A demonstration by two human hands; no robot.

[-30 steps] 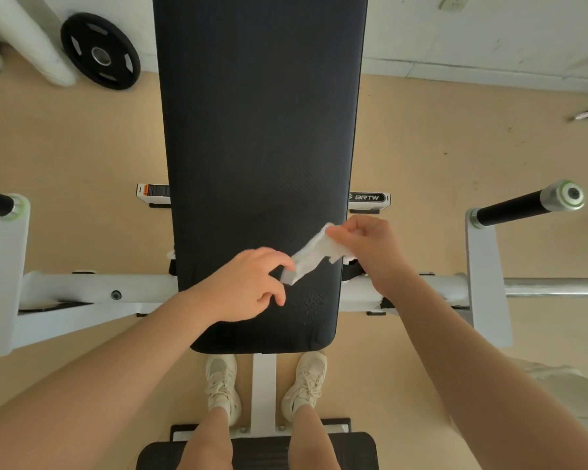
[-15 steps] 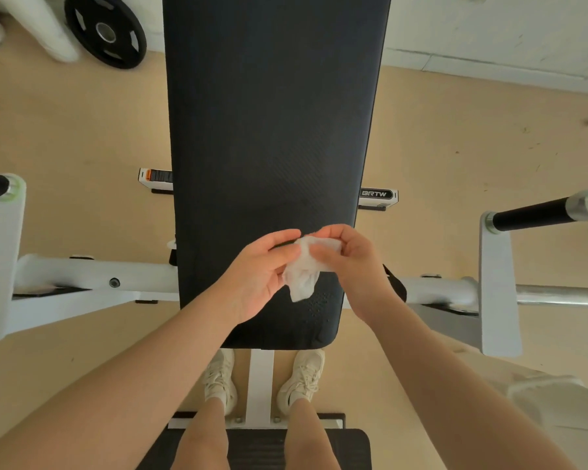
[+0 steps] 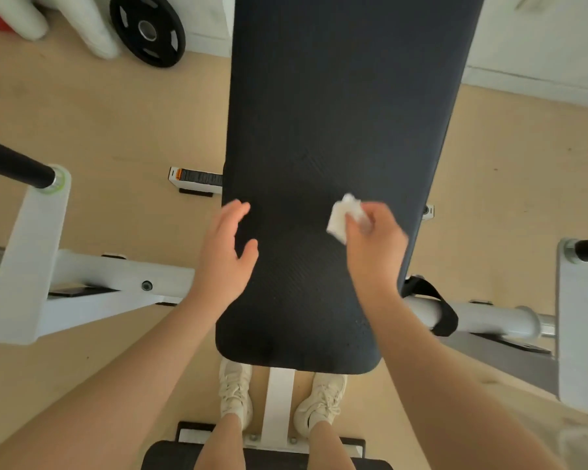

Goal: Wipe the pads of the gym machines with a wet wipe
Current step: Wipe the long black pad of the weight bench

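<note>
Pinched in the right hand [image 3: 375, 237], a white wipe [image 3: 345, 217] is held above the black pad [image 3: 336, 113]; the left hand [image 3: 226, 247] is spread, fingers relaxed.

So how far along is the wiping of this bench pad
Done: the wipe is out and bunched up, pinched in the right hand. In hand: both hands are over the near half of the black pad, the left hand open and holding nothing. The wipe doesn't look pressed down yet. Left: practically the whole pad, which shows no wet streaks, so the wiping itself seems barely begun.
</note>
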